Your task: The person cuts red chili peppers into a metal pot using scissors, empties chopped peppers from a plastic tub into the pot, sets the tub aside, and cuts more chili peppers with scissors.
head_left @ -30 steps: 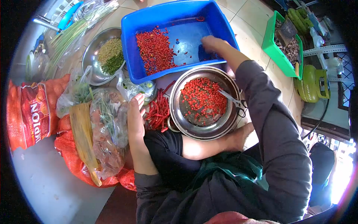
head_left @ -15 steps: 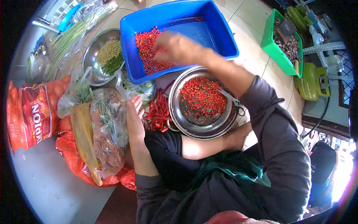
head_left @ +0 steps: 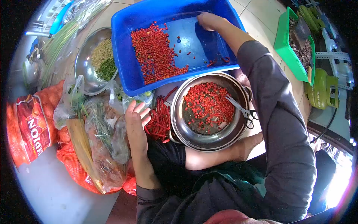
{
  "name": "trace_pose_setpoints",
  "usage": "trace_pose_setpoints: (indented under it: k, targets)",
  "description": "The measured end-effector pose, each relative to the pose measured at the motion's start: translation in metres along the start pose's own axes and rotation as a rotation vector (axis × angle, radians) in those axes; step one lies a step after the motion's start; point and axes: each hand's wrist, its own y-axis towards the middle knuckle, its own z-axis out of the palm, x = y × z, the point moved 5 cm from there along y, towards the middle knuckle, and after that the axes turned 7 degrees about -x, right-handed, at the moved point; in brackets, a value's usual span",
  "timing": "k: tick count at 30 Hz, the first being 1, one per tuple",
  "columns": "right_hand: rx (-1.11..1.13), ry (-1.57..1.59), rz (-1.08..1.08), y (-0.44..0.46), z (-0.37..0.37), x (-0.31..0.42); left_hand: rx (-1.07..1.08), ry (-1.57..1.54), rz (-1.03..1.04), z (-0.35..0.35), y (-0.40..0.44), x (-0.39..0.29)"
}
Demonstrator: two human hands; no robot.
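Observation:
My right hand [head_left: 209,21] is inside the far right part of a blue plastic basin [head_left: 131,86], fingers curled; whatever they hold is hidden. Small cut red chilies [head_left: 154,56] cover the basin's left side, with a few strewn over its middle and right. My left hand [head_left: 136,127] is empty, palm up, fingers apart, near a pile of long red chilies [head_left: 158,121]. In front of me a round steel pan [head_left: 181,131] holds more small red chilies [head_left: 209,102]. Scissors [head_left: 242,108] lie over its right rim, handles outward.
A steel bowl [head_left: 82,71] of chopped greens stands left of the basin. Plastic bags [head_left: 102,130], a dry husk-like strip [head_left: 84,149] and red net sacks [head_left: 28,123] crowd the left. At right are a green crate [head_left: 279,48] and a green gas cylinder [head_left: 323,89].
My right hand has moved from over the chilies on the basin's left to its far right side. My left hand stays nearly still, open. The view has shifted slightly.

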Motion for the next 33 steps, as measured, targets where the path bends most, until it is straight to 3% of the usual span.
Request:
trace_pose_setpoints:
  k: [3, 4, 6, 8, 9, 10, 11, 12, 14, 16, 17, 20, 24, 26, 32, 33]
  targets:
    - [-0.349, 0.343, -0.134, -0.031, -0.063, 0.036, -0.034, -0.009, 0.019, -0.006, 0.0, -0.001]
    - [-0.268, 0.818, -0.015, -0.059, -0.091, 0.055, -0.052, -0.017, 0.022, -0.008, -0.001, -0.001]
    - [-0.147, 1.159, -0.195, -0.11, -0.126, 0.112, -0.109, -0.066, 0.057, -0.012, 0.001, -0.004]
    - [-0.266, 1.036, -0.464, -0.169, -0.152, 0.172, -0.16, -0.108, 0.107, -0.017, 0.001, -0.006]
    - [-0.13, 1.159, -0.489, -0.181, -0.142, 0.197, -0.198, -0.117, 0.113, -0.018, -0.001, -0.008]
    - [-0.367, 1.001, -0.529, -0.202, -0.144, 0.213, -0.201, -0.126, 0.115, -0.019, -0.001, -0.007]
    - [-0.165, 1.102, -0.388, -0.215, -0.139, 0.225, -0.207, -0.135, 0.115, -0.021, -0.001, -0.005]
    - [0.193, 1.248, -0.201, -0.22, -0.121, 0.234, -0.215, -0.144, 0.116, -0.024, -0.001, -0.002]
    - [0.469, 2.161, 0.241, -0.223, -0.08, 0.253, -0.222, -0.16, 0.126, -0.027, 0.001, 0.001]
    - [0.357, 2.538, 0.89, -0.209, -0.066, 0.251, -0.209, -0.152, 0.125, -0.026, 0.001, 0.004]
    - [0.308, 2.699, 1.016, -0.19, -0.051, 0.247, -0.211, -0.149, 0.13, -0.027, 0.001, 0.006]
    - [-0.018, 2.777, 0.905, -0.156, -0.044, 0.244, -0.207, -0.129, 0.131, -0.025, 0.0, 0.005]
    - [0.036, 2.879, 0.89, -0.126, -0.026, 0.241, -0.153, -0.082, 0.152, -0.027, 0.0, 0.007]
    - [0.01, 2.822, 0.79, -0.156, -0.041, 0.235, -0.148, -0.105, 0.157, -0.028, -0.003, 0.005]
    - [-0.027, 2.433, 0.778, -0.231, -0.064, 0.192, -0.117, -0.253, 0.091, -0.03, 0.0, 0.012]
    - [0.003, 2.438, 0.683, -0.243, -0.073, 0.181, -0.112, -0.267, 0.087, -0.03, 0.0, 0.012]
